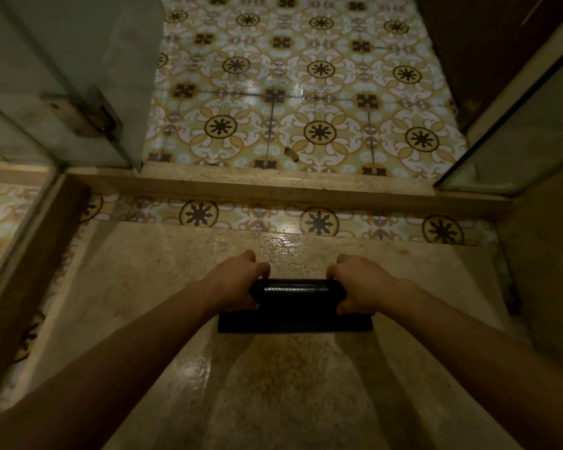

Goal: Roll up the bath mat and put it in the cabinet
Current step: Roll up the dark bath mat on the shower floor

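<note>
A black bath mat (294,303) lies on the beige stone floor, mostly wound into a tight roll with a short flat strip still spread out toward me. My left hand (238,282) grips the roll's left end, fingers curled over the top. My right hand (358,284) grips the right end the same way. No cabinet is identifiable in this view.
A raised stone threshold (273,186) crosses the floor ahead, with patterned tiles (306,92) beyond it. A glass door with a metal hinge (82,115) stands at the left, another glass panel (514,151) at the right. A small chip of debris (291,154) lies on the tiles.
</note>
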Demonstrator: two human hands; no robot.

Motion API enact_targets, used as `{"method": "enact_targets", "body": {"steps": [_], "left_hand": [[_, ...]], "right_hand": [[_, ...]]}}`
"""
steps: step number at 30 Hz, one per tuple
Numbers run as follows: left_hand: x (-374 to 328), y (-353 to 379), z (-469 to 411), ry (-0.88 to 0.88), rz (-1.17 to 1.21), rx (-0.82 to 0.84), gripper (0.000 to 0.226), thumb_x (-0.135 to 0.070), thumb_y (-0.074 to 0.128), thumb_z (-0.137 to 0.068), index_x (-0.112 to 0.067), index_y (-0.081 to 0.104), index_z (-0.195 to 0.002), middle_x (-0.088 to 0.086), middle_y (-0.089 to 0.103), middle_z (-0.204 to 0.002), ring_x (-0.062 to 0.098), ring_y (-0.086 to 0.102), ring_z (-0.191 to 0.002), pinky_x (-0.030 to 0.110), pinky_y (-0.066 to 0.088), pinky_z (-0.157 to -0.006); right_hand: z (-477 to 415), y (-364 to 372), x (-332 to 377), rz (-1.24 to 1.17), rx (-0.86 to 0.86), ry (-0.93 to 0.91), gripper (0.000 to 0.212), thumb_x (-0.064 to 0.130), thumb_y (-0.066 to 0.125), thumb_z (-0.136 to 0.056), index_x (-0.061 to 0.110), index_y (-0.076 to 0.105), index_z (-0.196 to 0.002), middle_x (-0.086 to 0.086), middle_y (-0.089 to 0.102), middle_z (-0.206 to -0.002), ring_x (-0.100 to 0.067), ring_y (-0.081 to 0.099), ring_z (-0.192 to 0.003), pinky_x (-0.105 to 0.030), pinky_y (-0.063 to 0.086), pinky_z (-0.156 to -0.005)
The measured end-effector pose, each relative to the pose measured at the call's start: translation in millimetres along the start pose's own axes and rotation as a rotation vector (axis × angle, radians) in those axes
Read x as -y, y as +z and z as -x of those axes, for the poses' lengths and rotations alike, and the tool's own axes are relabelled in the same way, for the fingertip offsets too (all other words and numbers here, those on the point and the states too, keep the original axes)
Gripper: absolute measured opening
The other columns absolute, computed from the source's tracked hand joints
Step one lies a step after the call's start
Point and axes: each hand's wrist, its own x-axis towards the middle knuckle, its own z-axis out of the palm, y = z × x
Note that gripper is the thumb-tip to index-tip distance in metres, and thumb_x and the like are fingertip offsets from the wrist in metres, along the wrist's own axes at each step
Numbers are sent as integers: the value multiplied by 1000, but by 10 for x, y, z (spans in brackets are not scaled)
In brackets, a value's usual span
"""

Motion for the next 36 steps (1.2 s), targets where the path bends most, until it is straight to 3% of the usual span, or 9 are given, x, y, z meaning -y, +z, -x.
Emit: {"method": "enact_targets", "body": {"steps": [4, 10, 14, 19, 23, 26, 29, 32, 36], "left_hand": [[-7, 52, 68, 37, -64, 57, 58, -32, 76, -77, -24, 52, -128, 4, 65, -114, 23, 58, -105, 30, 47, -83], [177, -70, 98, 49, 174, 93, 25, -27, 66, -88, -23, 66, -113, -3, 70, -108, 14, 64, -99, 32, 52, -85], [140, 51, 101, 10, 174, 139, 52, -40, 82, -71, -27, 57, -114, -3, 57, -110, 14, 53, -99, 30, 49, -81], [12, 227, 187, 29, 94, 134, 57, -40, 82, -67, -29, 37, -100, 2, 57, -102, 20, 54, -91, 35, 50, -73], [-94, 390, 313, 13, -23, 16, 60, -46, 77, -69, -25, 42, -113, 4, 54, -109, 21, 50, -98, 36, 52, -77], [-111, 551, 407, -6, -32, -72, 61, -52, 73, -67, -24, 47, -114, 2, 47, -111, 20, 43, -101, 32, 45, -70], [-115, 752, 511, 61, -74, -146, 61, -57, 73, -59, -22, 54, -104, 2, 51, -102, 20, 49, -90, 32, 45, -59], [-126, 865, 581, 80, -4, -169, 64, -69, 63, -57, -24, 55, -103, -1, 52, -98, 17, 48, -85, 31, 47, -71], [-136, 670, 702, 0, 210, -51, 66, -72, 56, -65, -27, 47, -111, -6, 53, -109, 13, 47, -95, 29, 43, -79]], "right_hand": [[57, 62, 59, 27, -19, -20, 64, 40, 81, -67, 18, 45, -115, -6, 52, -111, -25, 52, -97, -34, 44, -75], [169, 148, 151, 118, -78, -53, 72, 43, 78, -69, 16, 39, -122, -9, 55, -116, -27, 53, -100, -37, 43, -83], [224, 243, 171, 107, -136, -60, 68, 42, 76, -72, 17, 40, -124, -9, 53, -117, -27, 51, -102, -38, 43, -86], [336, 447, 149, 218, -175, -118, 55, 26, 89, -55, 11, 61, -100, -11, 61, -88, -25, 56, -76, -35, 51, -58], [305, 399, 109, 87, 1, -114, 57, 40, 77, -73, 17, 53, -121, -6, 50, -114, -22, 45, -102, -31, 45, -81], [249, 346, 136, 5, 158, -113, 66, 46, 78, -69, 19, 50, -122, -5, 47, -115, -17, 46, -92, -30, 44, -75], [303, 466, 214, 34, 160, -124, 68, 48, 77, -66, 20, 48, -120, -5, 46, -114, -18, 46, -92, -32, 45, -75], [401, 630, 251, 35, 72, -137, 59, 45, 72, -65, 19, 49, -112, -4, 46, -111, -21, 46, -98, -35, 47, -79], [480, 528, 255, 11, 11, -168, 57, 43, 73, -46, 20, 49, -92, -1, 50, -94, -18, 45, -84, -34, 50, -64]]}}
